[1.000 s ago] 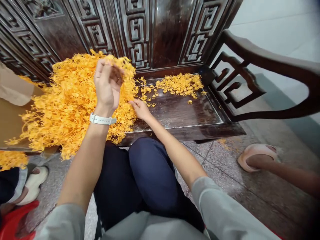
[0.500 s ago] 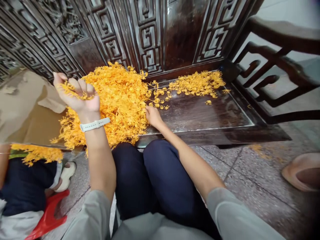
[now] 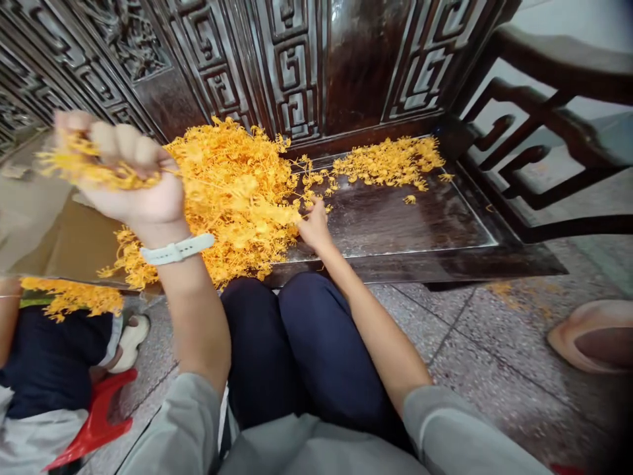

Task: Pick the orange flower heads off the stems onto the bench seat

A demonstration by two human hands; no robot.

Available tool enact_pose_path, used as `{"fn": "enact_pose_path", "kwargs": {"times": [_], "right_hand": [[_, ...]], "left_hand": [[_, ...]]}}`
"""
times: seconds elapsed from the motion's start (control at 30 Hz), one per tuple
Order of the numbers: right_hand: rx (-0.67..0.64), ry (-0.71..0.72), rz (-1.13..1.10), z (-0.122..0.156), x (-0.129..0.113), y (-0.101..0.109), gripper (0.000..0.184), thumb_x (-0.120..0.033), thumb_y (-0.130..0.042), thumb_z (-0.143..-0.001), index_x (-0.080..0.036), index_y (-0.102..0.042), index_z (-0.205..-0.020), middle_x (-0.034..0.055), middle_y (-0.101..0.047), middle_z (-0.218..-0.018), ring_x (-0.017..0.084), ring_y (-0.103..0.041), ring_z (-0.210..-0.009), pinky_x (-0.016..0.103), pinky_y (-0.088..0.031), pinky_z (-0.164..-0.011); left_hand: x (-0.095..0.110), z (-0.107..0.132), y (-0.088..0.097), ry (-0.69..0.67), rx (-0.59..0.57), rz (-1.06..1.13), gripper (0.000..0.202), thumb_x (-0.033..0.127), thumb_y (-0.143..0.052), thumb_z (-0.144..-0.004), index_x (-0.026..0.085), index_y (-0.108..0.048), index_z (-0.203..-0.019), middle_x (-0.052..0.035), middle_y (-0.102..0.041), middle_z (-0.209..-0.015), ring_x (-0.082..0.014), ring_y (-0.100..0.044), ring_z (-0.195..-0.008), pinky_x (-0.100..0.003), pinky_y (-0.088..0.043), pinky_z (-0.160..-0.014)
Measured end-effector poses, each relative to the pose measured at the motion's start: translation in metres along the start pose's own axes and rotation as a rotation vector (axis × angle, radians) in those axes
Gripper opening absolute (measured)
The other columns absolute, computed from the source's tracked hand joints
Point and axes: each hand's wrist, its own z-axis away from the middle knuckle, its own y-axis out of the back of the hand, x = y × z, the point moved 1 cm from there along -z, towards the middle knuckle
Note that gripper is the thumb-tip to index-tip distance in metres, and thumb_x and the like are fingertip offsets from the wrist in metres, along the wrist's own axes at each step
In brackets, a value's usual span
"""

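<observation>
A large heap of yellow-orange, spidery plastic-looking pieces (image 3: 242, 198) lies on a dark wooden bench seat (image 3: 395, 227). My left hand (image 3: 123, 165), raised over the heap's left side and blurred, is closed around a bunch of yellow pieces (image 3: 84, 161) that stick out between the fingers. At the heap's right edge, my right hand (image 3: 315, 224) is bent in a pinch, with yellow strands at its thumb and fingertips. Blurred yellow strands stretch across the heap between my hands. Farther right on the seat is a smaller, flatter pile of separate pieces (image 3: 390, 161).
Carved wooden panels (image 3: 297, 72) rise behind the seat, and a curved armrest (image 3: 554, 119) bounds it on the right. Cardboard (image 3: 74, 244) is at the left. Another person's leg (image 3: 54, 363) shows beside a red stool (image 3: 99, 419). A shoe (image 3: 593, 336) is at the right.
My left hand has moved left and up, nearer the camera, still gripping its bunch. My right hand has shifted slightly right and up along the heap's edge.
</observation>
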Motion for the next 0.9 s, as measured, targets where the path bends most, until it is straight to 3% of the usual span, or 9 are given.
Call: {"fn": "enact_pose_path", "kwargs": {"times": [0.1,0.17,0.3,0.43,0.5,0.57,0.7,0.8,0.9], "right_hand": [[0.155,0.128,-0.245,0.021,-0.011,0.046,0.066,-0.051,-0.047,-0.103,-0.022,-0.036,-0.161,0.0206,-0.053,-0.152,0.032,-0.053,-0.14,0.052,-0.048,-0.112],[0.054,0.318,-0.394,0.041,-0.026,0.076,0.06,-0.057,-0.037,-0.108,-0.028,-0.041,-0.16,0.0145,-0.056,-0.153,0.029,-0.055,-0.142,0.049,-0.051,-0.11],[-0.143,0.51,-0.367,0.073,-0.056,0.101,0.055,-0.057,-0.072,-0.095,-0.028,-0.066,-0.14,0.0083,-0.071,-0.136,0.027,-0.066,-0.126,0.047,-0.051,-0.112],[0.018,0.325,-0.569,0.075,-0.06,0.094,0.026,-0.044,-0.074,-0.094,-0.023,-0.072,-0.109,0.001,-0.074,-0.089,0.016,-0.069,-0.077,0.035,-0.058,-0.079],[0.206,0.221,-0.683,0.069,-0.056,0.094,0.024,-0.041,-0.075,-0.092,-0.024,-0.067,-0.107,-0.0016,-0.069,-0.079,0.014,-0.065,-0.069,0.031,-0.055,-0.072],[0.384,0.157,-0.749,0.065,-0.054,0.097,0.025,-0.038,-0.074,-0.09,-0.024,-0.063,-0.108,-0.0027,-0.066,-0.075,0.014,-0.064,-0.068,0.03,-0.053,-0.072],[0.422,0.073,-0.915,0.063,-0.057,0.107,0.029,-0.04,-0.071,-0.09,-0.024,-0.057,-0.108,-0.0023,-0.064,-0.076,0.013,-0.063,-0.068,0.031,-0.053,-0.072],[0.352,-0.003,-1.018,0.063,-0.055,0.119,0.031,-0.041,-0.072,-0.087,-0.024,-0.056,-0.107,-0.0027,-0.06,-0.076,0.012,-0.058,-0.065,0.029,-0.049,-0.065],[0.338,0.006,-1.017,0.062,-0.05,0.134,0.031,-0.035,-0.076,-0.079,-0.025,-0.056,-0.101,-0.0069,-0.046,-0.067,0.01,-0.043,-0.056,0.026,-0.039,-0.056]], "left_hand": [[-0.04,0.005,-0.008,-0.115,-0.257,-0.014,0.056,0.042,-0.004,-0.12,0.022,-0.042,-0.083,0.0062,-0.022,-0.056,-0.0084,-0.031,-0.045,-0.022,-0.029,-0.047],[-0.066,0.009,-0.01,-0.069,-0.321,-0.154,0.052,0.038,-0.007,-0.119,0.024,-0.04,-0.081,0.0042,-0.021,-0.058,-0.0118,-0.032,-0.049,-0.026,-0.032,-0.049],[-0.108,0.013,-0.013,-0.016,-0.489,-0.453,0.039,0.056,-0.033,-0.112,0.029,-0.053,-0.092,-0.0013,-0.045,-0.066,-0.0187,-0.057,-0.074,-0.033,-0.045,-0.06],[-0.134,0.015,-0.013,0.096,-0.625,-0.587,0.058,0.084,-0.036,-0.098,0.034,-0.059,-0.117,-0.0071,-0.069,-0.097,-0.027,-0.068,-0.107,-0.038,-0.056,-0.076],[-0.142,0.018,-0.011,0.19,-0.611,-0.641,0.074,0.092,-0.027,-0.094,0.032,-0.056,-0.124,-0.0088,-0.072,-0.109,-0.0262,-0.071,-0.107,-0.037,-0.058,-0.079],[-0.149,0.026,-0.009,0.288,-0.644,-0.773,0.077,0.092,-0.035,-0.093,0.027,-0.057,-0.128,-0.0105,-0.073,-0.109,-0.0232,-0.073,-0.098,-0.033,-0.058,-0.076],[-0.158,0.048,-0.011,0.27,-0.863,-1.061,0.062,0.055,-0.088,-0.081,0.021,-0.066,-0.127,-0.0068,-0.074,-0.099,-0.0188,-0.072,-0.086,-0.026,-0.055,-0.069],[-0.158,0.053,-0.014,0.09,-0.918,-1.062,0.039,0.036,-0.088,-0.081,0.02,-0.073,-0.114,-0.0045,-0.073,-0.099,-0.0164,-0.069,-0.08,-0.028,-0.056,-0.07],[-0.155,0.046,-0.013,0.118,-0.882,-0.934,0.03,0.027,-0.085,-0.082,0.021,-0.075,-0.109,-0.0004,-0.07,-0.084,-0.0145,-0.066,-0.07,-0.028,-0.056,-0.067]]}}
